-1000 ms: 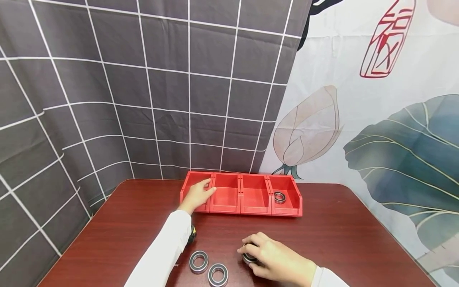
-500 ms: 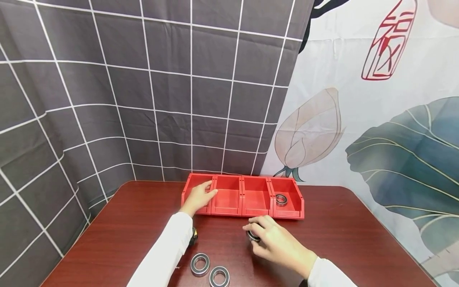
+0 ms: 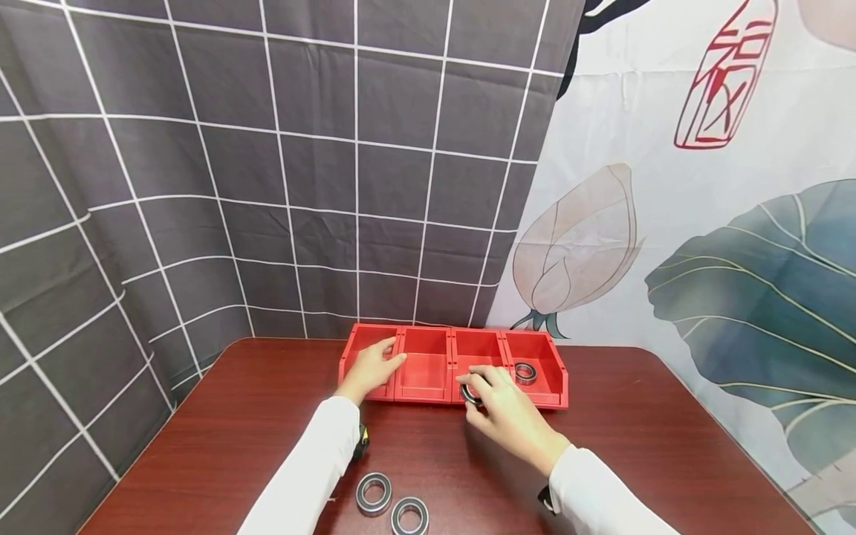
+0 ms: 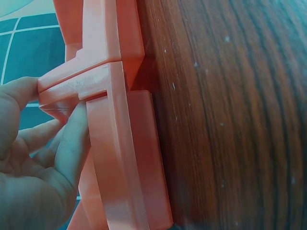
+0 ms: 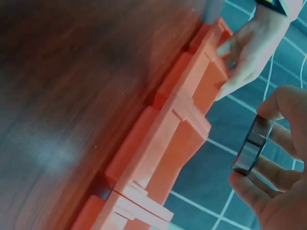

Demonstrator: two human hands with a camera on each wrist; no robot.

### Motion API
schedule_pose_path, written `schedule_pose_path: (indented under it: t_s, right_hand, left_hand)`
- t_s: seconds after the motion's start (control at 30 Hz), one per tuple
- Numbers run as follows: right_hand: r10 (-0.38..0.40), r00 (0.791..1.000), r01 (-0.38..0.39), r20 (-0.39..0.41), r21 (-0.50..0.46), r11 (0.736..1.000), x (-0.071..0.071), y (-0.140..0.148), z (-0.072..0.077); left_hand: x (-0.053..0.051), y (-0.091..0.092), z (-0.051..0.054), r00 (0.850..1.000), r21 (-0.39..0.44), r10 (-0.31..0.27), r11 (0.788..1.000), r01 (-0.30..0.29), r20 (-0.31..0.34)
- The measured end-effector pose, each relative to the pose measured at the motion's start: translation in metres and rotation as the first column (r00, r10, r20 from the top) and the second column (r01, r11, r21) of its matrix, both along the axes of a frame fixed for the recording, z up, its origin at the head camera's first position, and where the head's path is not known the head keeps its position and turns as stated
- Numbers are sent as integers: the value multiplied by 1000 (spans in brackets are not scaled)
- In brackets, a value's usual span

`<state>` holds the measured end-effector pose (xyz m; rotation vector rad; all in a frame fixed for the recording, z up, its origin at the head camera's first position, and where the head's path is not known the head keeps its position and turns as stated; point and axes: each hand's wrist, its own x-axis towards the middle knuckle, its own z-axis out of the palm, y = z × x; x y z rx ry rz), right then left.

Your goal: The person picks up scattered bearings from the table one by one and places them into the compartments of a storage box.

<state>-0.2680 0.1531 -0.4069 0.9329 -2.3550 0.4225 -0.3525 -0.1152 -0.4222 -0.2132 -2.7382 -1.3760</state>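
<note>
My right hand (image 3: 510, 414) pinches a ball bearing (image 5: 253, 144) between thumb and fingertips, raised at the front of the third red bin from the left (image 3: 476, 355). The left hand (image 3: 371, 367) grips the divider between the two leftmost red bins; in the left wrist view its thumb and fingers lie on either side of the bin wall (image 4: 76, 86). One bearing (image 3: 525, 373) leans inside the rightmost bin (image 3: 550, 397). Near the front of the table, two more bearings (image 3: 373, 507) (image 3: 409, 526) lie flat, side by side.
Four-sided red bins stand joined in a row at the back of the brown wooden table (image 3: 254, 416). A small black and yellow object (image 3: 362, 441) sits beside the left sleeve, partly hidden. Grey gridded cloth (image 3: 301, 186) and a white printed cloth hang behind.
My right hand has lifted the bearing off the table and carried it forward to the third bin. The left hand keeps its grip on the bin divider.
</note>
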Motion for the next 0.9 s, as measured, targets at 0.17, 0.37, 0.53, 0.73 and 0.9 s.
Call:
schedule_pose_path:
  t_s: [0.17,0.37,0.53,0.73,0.9]
  right_hand:
    - [-39,998,40,40,-25,999,-14,-2,-3]
    - [-61,995,64,80,-47,997,-26,-3,-5]
    - [-76,991,82,112,-56,995,-34,-5,-7]
    - [-102,987,110,121,-61,992,-45,-6,-9]
    - [-122,982,132,145,-59,990,-50,-5,-9]
  left_hand:
    - [1,0,1,1000,-1,-6,1000,6,-13]
    - [-1,0,-1,1000,-5,-14,1000,14,-21]
    - [-1,-1,-1,1000,-3,-6,1000,6,-9]
    - [-1,0,0,1000,-12,2,1000,-2,-8]
    - [-1,0,0,1000,-8,1,1000,-1,-11]
